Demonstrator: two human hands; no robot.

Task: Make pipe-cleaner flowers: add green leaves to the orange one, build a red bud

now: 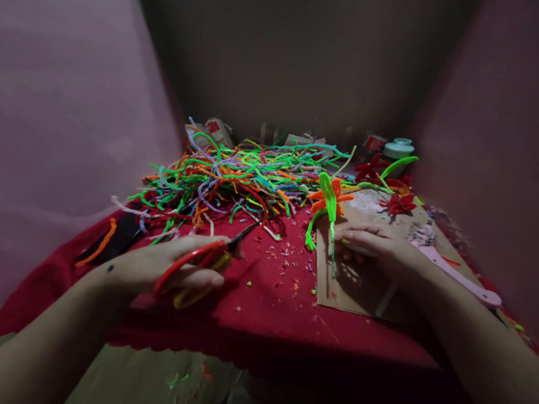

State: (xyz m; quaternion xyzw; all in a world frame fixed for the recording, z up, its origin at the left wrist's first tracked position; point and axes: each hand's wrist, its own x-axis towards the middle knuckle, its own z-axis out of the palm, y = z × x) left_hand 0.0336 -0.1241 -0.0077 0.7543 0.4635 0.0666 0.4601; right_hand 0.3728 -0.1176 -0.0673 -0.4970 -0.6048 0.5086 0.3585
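My left hand is closed round the handles of a pair of scissors, red and yellow, whose dark blades point right and away from me. On the right, my right hand pinches the stem of a pipe-cleaner flower. The flower has orange petals and bright green leaves, and it stands upright over the left edge of a cardboard sheet. A gap of red cloth lies between the scissors and the flower.
A big tangle of coloured pipe cleaners covers the back of the red tablecloth. Small clippings are scattered in the middle. At right are a pink-handled brush, red flowers and a pale teal-lidded jar.
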